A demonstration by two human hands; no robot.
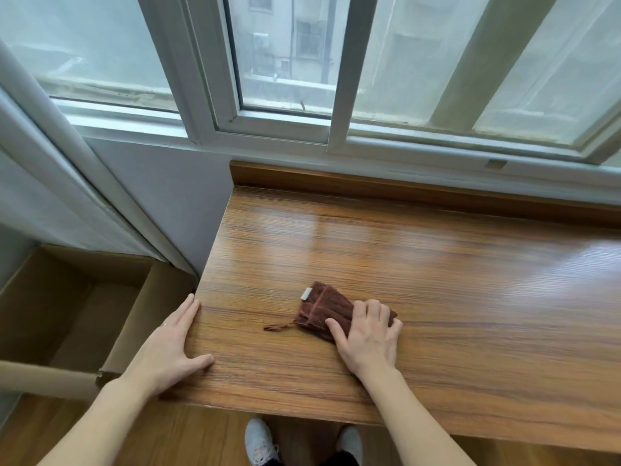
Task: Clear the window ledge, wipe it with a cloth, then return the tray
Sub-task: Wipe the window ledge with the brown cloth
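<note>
Brown folded cloth (319, 307) lies under our flat, pressing right hand (368, 334); our left hand (168, 348) rests open on the wooden ledge (437, 264), at its left edge.

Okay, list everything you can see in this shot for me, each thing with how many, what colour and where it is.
window ledge: one, glossy brown wood grain, running under the window
cloth: one, dark reddish brown, folded, with a white tag and a loop, lying on the ledge near its front left part
window: one, white sliding frames, above the back of the ledge
cardboard box: one, brown, open, down to the left of the ledge
floor: brown wood, below the ledge
shoes: two, white, on the floor under the ledge's front edge
left hand: one, resting on the ledge's front left corner
right hand: one, pressing on the near end of the cloth
</note>
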